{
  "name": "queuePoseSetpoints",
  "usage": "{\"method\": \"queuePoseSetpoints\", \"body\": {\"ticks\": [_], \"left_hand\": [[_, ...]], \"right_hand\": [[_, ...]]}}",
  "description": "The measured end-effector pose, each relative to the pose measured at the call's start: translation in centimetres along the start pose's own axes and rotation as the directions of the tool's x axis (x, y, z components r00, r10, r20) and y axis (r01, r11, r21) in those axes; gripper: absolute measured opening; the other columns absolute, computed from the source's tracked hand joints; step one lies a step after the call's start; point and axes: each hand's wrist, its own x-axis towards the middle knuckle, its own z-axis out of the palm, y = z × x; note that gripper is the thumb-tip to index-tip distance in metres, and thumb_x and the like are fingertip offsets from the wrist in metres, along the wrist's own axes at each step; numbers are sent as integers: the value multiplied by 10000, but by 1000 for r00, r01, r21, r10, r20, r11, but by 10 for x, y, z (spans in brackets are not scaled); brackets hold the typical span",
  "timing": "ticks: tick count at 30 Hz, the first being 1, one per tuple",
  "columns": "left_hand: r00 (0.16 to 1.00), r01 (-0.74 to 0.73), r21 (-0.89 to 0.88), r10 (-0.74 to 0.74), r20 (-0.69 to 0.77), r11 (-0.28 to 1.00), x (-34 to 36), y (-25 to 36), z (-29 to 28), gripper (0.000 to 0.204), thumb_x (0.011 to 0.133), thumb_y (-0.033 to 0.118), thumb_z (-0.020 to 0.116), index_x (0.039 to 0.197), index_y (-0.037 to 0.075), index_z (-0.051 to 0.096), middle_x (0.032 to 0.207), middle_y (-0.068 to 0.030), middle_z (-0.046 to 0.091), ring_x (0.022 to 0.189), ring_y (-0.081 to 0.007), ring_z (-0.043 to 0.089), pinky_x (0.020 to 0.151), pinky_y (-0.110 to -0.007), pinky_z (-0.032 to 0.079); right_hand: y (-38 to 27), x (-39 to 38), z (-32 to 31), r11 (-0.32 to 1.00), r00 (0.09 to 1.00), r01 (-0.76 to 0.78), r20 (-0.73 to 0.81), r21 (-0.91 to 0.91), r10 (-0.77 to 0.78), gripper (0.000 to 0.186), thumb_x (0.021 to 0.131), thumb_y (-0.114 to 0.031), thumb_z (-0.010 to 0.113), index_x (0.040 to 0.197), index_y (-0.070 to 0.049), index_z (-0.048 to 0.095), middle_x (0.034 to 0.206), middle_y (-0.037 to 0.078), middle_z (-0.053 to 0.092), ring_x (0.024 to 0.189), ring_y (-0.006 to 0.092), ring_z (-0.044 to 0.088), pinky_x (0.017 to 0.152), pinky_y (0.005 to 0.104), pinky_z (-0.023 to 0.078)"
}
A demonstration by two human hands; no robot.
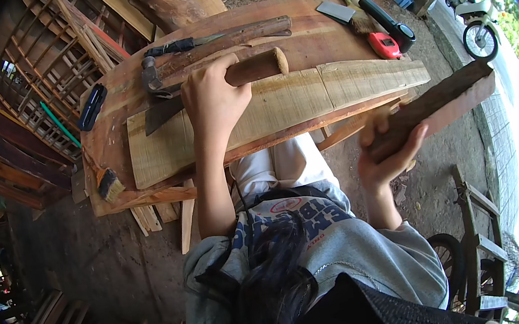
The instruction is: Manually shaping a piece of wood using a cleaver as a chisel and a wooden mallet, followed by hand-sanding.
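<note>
My left hand (pixel 215 93) is closed round the wooden handle of a chisel (pixel 254 67), whose wide dark blade rests on the pale board toward the left. The handle's butt points right and looks frayed. The long pale wooden board (pixel 284 97) lies across the table's near side, with a dark line crossing it right of the chisel. Off the table's near right edge, my right hand (pixel 387 146) grips a rough, dark wooden block (pixel 437 108), raised and slanting up to the right. The fingers of that hand are slightly blurred.
On the wooden table (pixel 117 108) lie a hammer (pixel 150 75), a long rough stick (pixel 225 44), a black case-like object (pixel 93 107), a brush (pixel 108 184), a red tape measure (pixel 384 45), a black flashlight (pixel 388 23) and another brush (pixel 360 20). A wooden frame (pixel 478 226) stands right.
</note>
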Motion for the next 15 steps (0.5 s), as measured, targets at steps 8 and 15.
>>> {"method": "queuePoseSetpoints", "body": {"ticks": [8, 15], "left_hand": [[991, 130, 33, -129, -39, 991, 2, -13, -10, 195, 683, 147, 664, 857, 59, 657, 758, -161, 629, 759, -338, 616, 658, -365, 476], [975, 222, 189, -219, -39, 957, 6, -15, -4, 198, 682, 194, 680, 843, 81, 653, 747, -150, 628, 749, -343, 609, 645, -380, 474]], "right_hand": [[-5, 8, 10, 895, 993, -117, -31, -430, 116, 492, 907, -455, 417, 1138, -22, 407, 694, 74, 491, 471, 132, 462, 376, 218, 368], [37, -30, 5, 653, 822, -313, 149, -689, 550, 576, 848, -396, 589, 1208, 7, 388, 972, 92, 539, 909, 175, 511, 810, 298, 408]]}}
